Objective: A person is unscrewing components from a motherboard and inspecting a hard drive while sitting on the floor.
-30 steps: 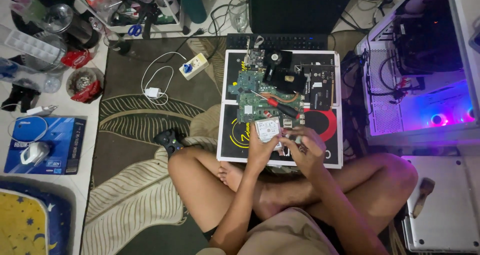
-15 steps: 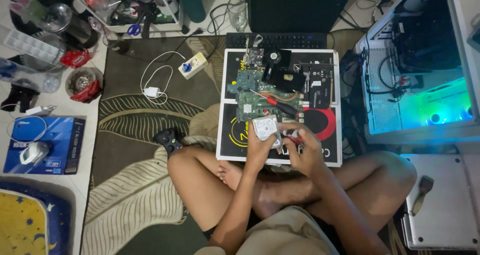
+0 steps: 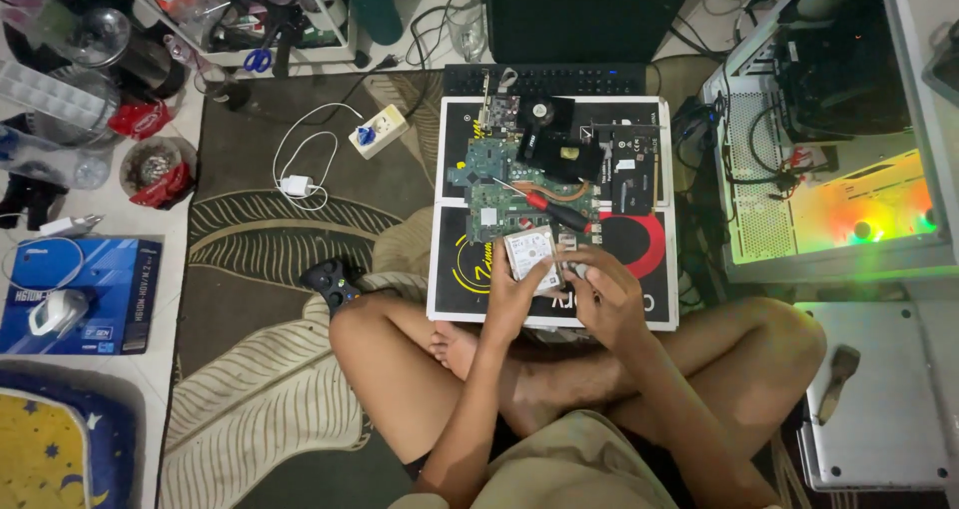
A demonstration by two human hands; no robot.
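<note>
A small silver drive (image 3: 530, 256) is held over a black board (image 3: 639, 299).
It is clamped by left hand (image 3: 515, 294) fingers; right hand (image 3: 602, 291) fingers are curled at its edge.

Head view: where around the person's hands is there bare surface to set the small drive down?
Both hands, left hand and right hand, hold the small silver drive. The black box is bare right of them, on the red arc. The rug is free between white charger and game controller. The green circuit board area is crowded.
</note>
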